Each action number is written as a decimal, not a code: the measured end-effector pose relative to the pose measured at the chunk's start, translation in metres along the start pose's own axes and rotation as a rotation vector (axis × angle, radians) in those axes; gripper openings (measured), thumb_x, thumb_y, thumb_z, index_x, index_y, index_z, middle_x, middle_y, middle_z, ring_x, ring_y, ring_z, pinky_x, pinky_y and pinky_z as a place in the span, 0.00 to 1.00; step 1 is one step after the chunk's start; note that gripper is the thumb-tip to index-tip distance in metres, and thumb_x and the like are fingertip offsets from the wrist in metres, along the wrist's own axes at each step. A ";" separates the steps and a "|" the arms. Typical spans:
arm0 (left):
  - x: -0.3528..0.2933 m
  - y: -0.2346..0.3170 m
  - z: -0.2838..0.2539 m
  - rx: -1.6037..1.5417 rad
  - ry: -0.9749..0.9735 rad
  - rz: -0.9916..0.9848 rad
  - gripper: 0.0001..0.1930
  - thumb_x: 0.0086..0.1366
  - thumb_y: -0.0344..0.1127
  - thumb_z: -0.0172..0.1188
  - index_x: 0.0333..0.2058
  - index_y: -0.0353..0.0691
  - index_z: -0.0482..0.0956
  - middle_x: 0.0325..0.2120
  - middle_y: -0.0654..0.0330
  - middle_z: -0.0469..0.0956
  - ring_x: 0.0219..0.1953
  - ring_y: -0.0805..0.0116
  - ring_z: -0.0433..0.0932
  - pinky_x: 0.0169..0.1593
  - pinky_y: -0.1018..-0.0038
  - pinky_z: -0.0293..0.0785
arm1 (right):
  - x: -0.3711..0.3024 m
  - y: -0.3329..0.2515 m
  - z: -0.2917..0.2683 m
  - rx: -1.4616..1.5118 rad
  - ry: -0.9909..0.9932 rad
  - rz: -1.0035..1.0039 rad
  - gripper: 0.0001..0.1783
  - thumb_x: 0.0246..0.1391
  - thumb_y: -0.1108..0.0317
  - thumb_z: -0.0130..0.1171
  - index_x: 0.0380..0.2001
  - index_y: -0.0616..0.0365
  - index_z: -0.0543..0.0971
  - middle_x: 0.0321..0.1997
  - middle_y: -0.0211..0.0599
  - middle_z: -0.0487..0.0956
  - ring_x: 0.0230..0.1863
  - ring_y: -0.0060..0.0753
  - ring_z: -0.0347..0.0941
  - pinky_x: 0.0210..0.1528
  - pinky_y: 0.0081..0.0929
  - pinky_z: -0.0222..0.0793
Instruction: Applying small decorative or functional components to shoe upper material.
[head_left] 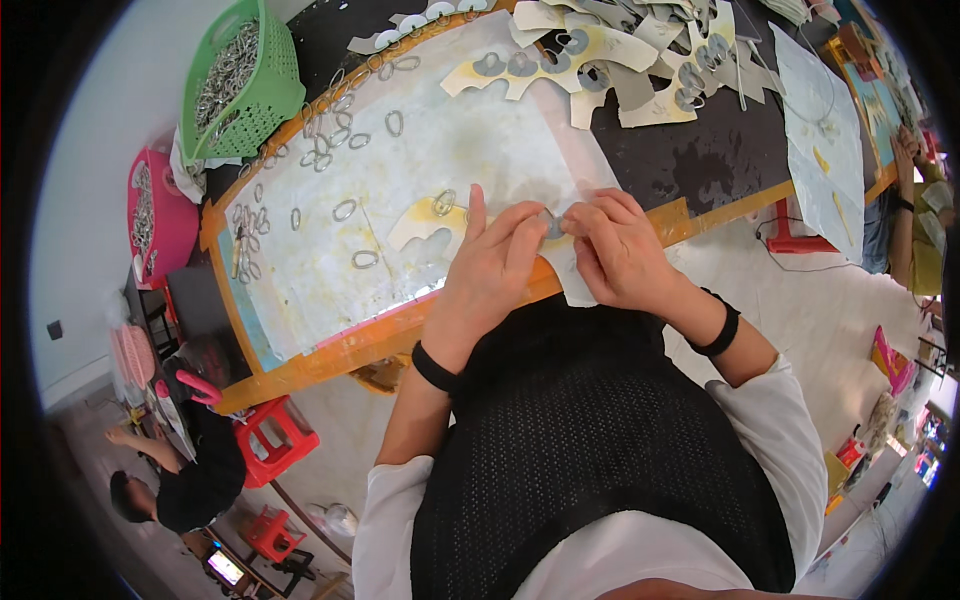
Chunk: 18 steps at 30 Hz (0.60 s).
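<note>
My left hand [488,268] and my right hand [628,258] meet at the table's near edge, thumbs and fingers pinched close together. Between the fingertips shows a small grey tab [553,226]. It seems to be on a cream, yellow-stained cut piece [412,226] with a wavy edge, which runs under both hands. My left index finger or another finger sticks up, away from the pinch. An oval metal ring [444,203] lies at the cut piece's left part. Whether a ring is under the tab is hidden by my fingers.
Loose oval rings [345,210] are scattered over the white sheet [440,130]. Cut pieces with grey tabs [600,55] are heaped at the far side. A green basket [275,85] and a pink basket [175,225] hold metal parts. Red stools [280,440] and other people are nearby.
</note>
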<state>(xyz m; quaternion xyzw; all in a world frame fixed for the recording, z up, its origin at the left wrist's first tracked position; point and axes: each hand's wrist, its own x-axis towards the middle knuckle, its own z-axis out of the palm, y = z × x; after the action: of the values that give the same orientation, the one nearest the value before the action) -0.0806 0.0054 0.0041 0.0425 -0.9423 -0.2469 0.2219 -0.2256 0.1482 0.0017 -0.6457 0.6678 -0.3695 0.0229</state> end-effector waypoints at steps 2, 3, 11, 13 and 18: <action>-0.003 0.000 0.002 -0.022 0.022 -0.023 0.11 0.58 0.23 0.61 0.37 0.38 0.69 0.34 0.60 0.78 0.47 0.61 0.77 0.67 0.39 0.40 | 0.001 0.000 0.000 -0.013 0.002 0.016 0.22 0.40 0.80 0.56 0.44 0.63 0.72 0.32 0.39 0.76 0.38 0.44 0.71 0.55 0.44 0.64; -0.004 0.000 0.002 -0.037 0.035 -0.043 0.11 0.58 0.23 0.61 0.37 0.38 0.69 0.34 0.59 0.78 0.47 0.61 0.77 0.67 0.40 0.40 | 0.001 0.000 0.000 -0.018 -0.002 0.021 0.21 0.40 0.79 0.57 0.43 0.63 0.73 0.32 0.38 0.76 0.38 0.43 0.71 0.55 0.43 0.64; -0.015 0.005 -0.002 0.118 -0.044 -0.077 0.11 0.59 0.27 0.59 0.42 0.41 0.74 0.43 0.64 0.77 0.57 0.59 0.70 0.66 0.36 0.32 | 0.000 -0.004 -0.005 -0.028 -0.068 -0.024 0.12 0.43 0.71 0.62 0.34 0.59 0.77 0.34 0.35 0.75 0.42 0.40 0.70 0.56 0.44 0.62; -0.019 0.013 -0.004 0.204 -0.114 -0.085 0.14 0.58 0.30 0.59 0.44 0.41 0.76 0.46 0.66 0.76 0.61 0.60 0.66 0.65 0.34 0.29 | 0.000 -0.006 -0.005 -0.060 -0.093 -0.037 0.12 0.44 0.69 0.62 0.34 0.59 0.77 0.36 0.35 0.74 0.42 0.40 0.69 0.56 0.44 0.61; -0.025 0.018 -0.001 0.234 -0.128 -0.072 0.16 0.56 0.32 0.58 0.45 0.42 0.78 0.49 0.64 0.74 0.63 0.60 0.64 0.63 0.32 0.31 | -0.002 -0.004 -0.005 -0.065 -0.119 -0.047 0.11 0.46 0.67 0.62 0.33 0.59 0.77 0.37 0.34 0.74 0.41 0.40 0.69 0.55 0.44 0.61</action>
<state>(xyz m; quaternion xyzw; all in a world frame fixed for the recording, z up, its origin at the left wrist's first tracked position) -0.0572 0.0253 0.0037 0.0861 -0.9748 -0.1450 0.1461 -0.2239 0.1530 0.0064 -0.6825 0.6615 -0.3090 0.0327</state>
